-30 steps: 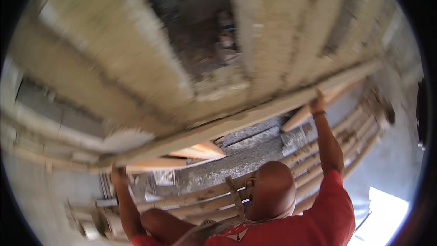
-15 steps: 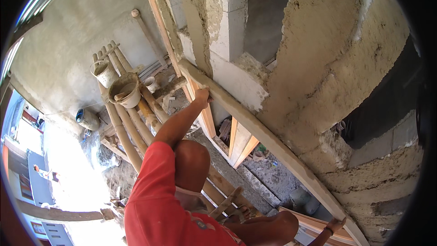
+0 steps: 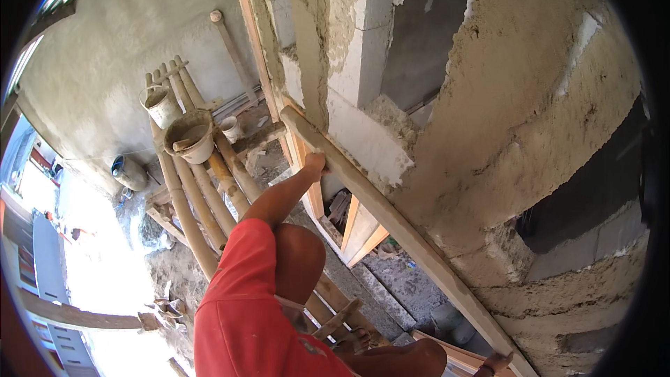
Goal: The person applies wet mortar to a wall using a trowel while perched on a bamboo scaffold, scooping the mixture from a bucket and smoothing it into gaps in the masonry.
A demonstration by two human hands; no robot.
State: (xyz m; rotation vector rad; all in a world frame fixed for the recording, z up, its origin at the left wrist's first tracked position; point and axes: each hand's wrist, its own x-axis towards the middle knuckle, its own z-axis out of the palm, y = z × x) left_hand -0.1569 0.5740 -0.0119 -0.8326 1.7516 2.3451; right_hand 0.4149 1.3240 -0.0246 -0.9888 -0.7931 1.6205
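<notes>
A long wooden straightedge board (image 3: 423, 250) runs slantwise along the freshly plastered wall (image 3: 481, 126), lying against its mortar. Near the board's upper left end, my left hand (image 3: 316, 163) is closed round its edge. Toward the lower right end, my right hand (image 3: 497, 361) grips the same board, its fingers partly hidden. Rough, wet-looking mortar covers much of the wall above the board, and pale blocks (image 3: 370, 63) show bare beside it.
Below me is a bamboo scaffold (image 3: 183, 206) carrying a mortar tub (image 3: 202, 148) and a bucket (image 3: 162, 107). A smaller pail (image 3: 230, 127) sits beyond them. Under the board are wooden frames (image 3: 363, 232) and rubble. A drum (image 3: 130, 173) lies at the left.
The board has shifted slightly down along the wall, with both hands still on it. My view has also moved a little. A distant person at the left has changed posture.
</notes>
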